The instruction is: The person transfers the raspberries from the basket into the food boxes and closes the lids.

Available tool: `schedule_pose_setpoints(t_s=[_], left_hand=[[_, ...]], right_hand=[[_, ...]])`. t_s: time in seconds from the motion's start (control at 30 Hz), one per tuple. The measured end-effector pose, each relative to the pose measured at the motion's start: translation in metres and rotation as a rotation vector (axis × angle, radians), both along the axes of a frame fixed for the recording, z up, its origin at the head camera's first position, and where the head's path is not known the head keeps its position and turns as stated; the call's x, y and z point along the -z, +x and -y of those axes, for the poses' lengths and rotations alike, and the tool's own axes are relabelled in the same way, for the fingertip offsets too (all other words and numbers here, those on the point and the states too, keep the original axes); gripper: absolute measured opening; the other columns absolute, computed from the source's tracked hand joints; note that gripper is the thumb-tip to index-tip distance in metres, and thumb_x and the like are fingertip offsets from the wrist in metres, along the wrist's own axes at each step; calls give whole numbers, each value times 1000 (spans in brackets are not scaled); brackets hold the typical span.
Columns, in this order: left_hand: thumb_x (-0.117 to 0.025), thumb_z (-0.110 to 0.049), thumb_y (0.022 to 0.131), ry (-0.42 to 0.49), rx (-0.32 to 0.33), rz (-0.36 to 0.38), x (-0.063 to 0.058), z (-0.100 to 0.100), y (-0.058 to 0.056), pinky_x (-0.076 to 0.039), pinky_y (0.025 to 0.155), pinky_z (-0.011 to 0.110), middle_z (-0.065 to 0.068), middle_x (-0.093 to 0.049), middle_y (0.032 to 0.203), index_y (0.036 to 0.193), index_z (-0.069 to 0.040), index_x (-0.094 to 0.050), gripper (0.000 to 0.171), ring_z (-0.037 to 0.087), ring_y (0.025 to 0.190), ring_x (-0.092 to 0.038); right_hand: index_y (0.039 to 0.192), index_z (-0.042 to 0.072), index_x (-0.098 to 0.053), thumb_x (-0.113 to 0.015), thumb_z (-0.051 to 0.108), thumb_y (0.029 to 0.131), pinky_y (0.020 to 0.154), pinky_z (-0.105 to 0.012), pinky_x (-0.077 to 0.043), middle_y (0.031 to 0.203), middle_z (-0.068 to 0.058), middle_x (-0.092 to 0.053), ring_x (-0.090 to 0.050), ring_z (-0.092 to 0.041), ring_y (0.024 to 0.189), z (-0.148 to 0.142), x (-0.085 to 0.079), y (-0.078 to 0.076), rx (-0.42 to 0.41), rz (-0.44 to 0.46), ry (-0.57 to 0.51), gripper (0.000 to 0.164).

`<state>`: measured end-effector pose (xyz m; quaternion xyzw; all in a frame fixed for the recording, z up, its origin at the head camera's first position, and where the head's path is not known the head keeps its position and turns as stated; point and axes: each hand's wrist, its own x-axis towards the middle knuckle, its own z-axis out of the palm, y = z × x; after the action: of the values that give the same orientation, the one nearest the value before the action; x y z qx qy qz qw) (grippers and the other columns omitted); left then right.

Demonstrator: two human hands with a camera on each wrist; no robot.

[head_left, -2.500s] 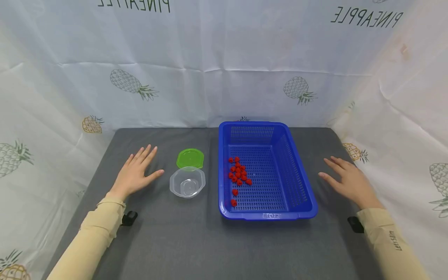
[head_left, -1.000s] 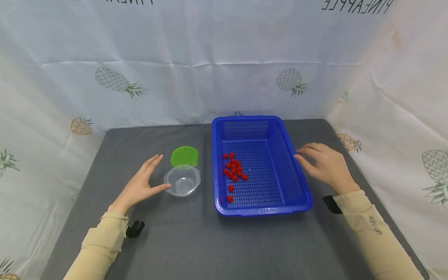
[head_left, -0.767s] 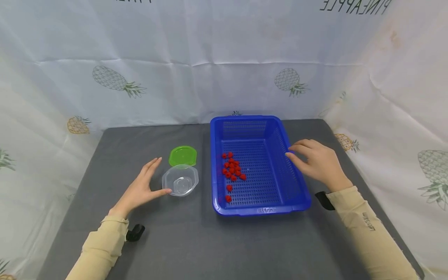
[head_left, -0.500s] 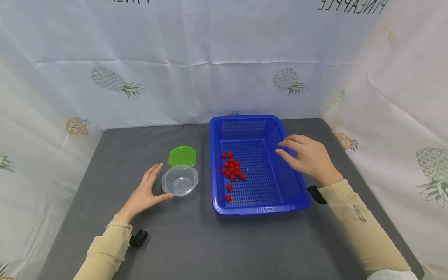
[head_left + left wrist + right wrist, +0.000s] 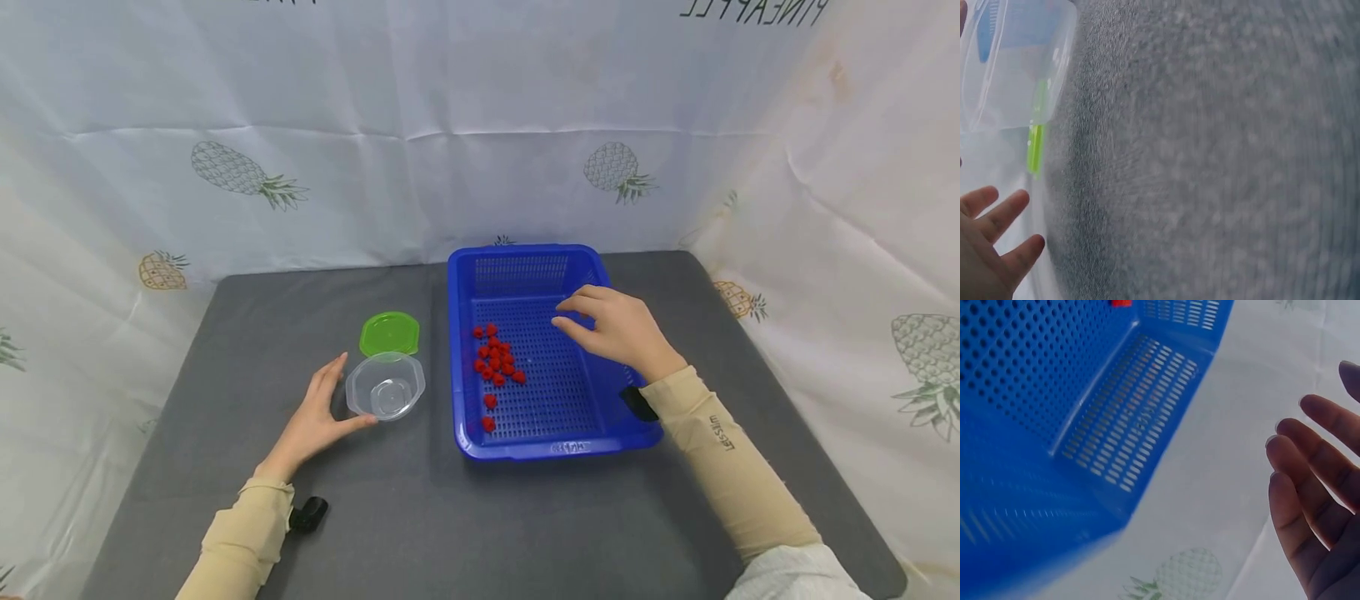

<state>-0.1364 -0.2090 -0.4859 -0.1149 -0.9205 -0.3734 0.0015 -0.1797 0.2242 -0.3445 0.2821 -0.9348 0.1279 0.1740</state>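
My left hand (image 5: 309,425) is spread at the left side of a clear plastic bowl (image 5: 390,387), thumb tip at its near rim and fingers beside its left edge. In the left wrist view the bowl (image 5: 1016,75) stands past the spread fingers (image 5: 1007,215). My right hand (image 5: 615,325) hovers over the right part of a blue plastic basket (image 5: 566,446), fingers loosely bent and thumb apart, holding nothing. Several small red raspberry-like pieces (image 5: 495,363) lie along the basket's left side. In the right wrist view the fingers (image 5: 1297,462) appear beside the basket (image 5: 1141,425).
A green lid (image 5: 390,333) lies just behind the bowl on the grey table (image 5: 390,517). White cloth (image 5: 480,167) printed with pineapples hangs behind the table and on both sides.
My right hand has moved left from the table's right side, over the basket's rim and above its inside. My left hand has come right and down to the bowl. The view has shifted slightly.
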Motion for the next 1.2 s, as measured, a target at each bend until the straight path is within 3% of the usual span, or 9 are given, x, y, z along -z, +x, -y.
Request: schedule_pose_setpoints(t_s=[0.3, 0.67, 0.97, 1.2], left_hand=[[-83, -38, 65, 22, 8, 2, -3, -7, 1, -38, 97, 58, 20, -25, 147, 150, -13, -13, 113, 33, 127, -39], [-82, -50, 62, 3, -30, 11, -3, -17, 1, -40, 97, 56, 16, -24, 150, 150, -16, -12, 118, 33, 130, -42], [-80, -54, 63, -19, -12, -5, -1, -16, -1, -36, 102, 56, 12, -34, 147, 148, -16, -24, 109, 34, 133, -36], [-77, -55, 65, -19, -2, 53, -5, -15, -3, -34, 103, 56, 12, -33, 148, 148, -18, -24, 105, 34, 134, -35]], right_hand=[[104, 18, -71, -63, 40, 87, 60, -30, -49, 98, -3, -68, -58, -13, 70, 12, 17, -13, 15, 178, 38, 29], [102, 18, -71, -66, 35, 85, 58, -27, -50, 96, -2, -69, -56, -8, 65, 23, 41, -23, -73, 254, 127, 24], [105, 13, -70, -67, 34, 84, 70, -33, -54, 98, -4, -69, -65, -16, 81, 32, 55, -27, -132, 361, 197, 29], [109, 15, -69, -66, 34, 84, 75, -33, -54, 100, -1, -69, -64, -15, 86, 43, 61, -33, -141, 458, 271, 31]])
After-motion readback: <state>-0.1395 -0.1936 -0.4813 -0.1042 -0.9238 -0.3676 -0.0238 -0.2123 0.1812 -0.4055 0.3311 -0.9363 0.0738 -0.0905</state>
